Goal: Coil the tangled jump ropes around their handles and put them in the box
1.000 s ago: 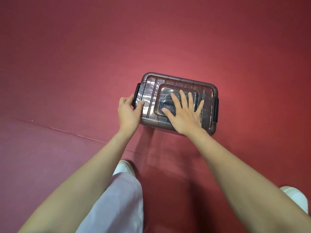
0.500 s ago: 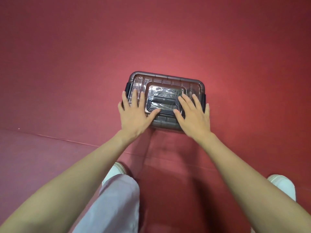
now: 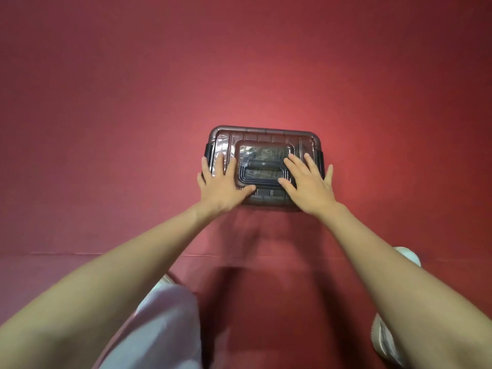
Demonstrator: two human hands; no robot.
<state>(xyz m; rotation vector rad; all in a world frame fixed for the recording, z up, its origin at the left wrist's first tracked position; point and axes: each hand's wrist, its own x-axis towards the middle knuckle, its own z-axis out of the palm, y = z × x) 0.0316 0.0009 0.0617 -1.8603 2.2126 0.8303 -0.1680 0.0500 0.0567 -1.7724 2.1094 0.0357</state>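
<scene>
Box [image 3: 266, 135], one only, is set on the red floor [image 3: 106, 102] near the middle of the view, with its lid closed. One seam [image 3: 53, 253] is seen running across the floor. Two bare forearms are stretched forward, both cut off by the lower edge, as is one pale trouser leg [image 3: 159, 328]. Both hands are laid flat on the lid, fingers straight and spread, nothing gripped: the left hand [image 3: 221, 187] at the lid's left end, the right hand [image 3: 308, 187] at its right end. A white shoe [image 3: 383, 339] is partly hidden by the right forearm, a second shoe [image 3: 166, 279] almost wholly by the trouser leg. One dark handle [image 3: 263, 166] lies between the hands. Contents under the tinted lid are blurred and cannot be identified.
</scene>
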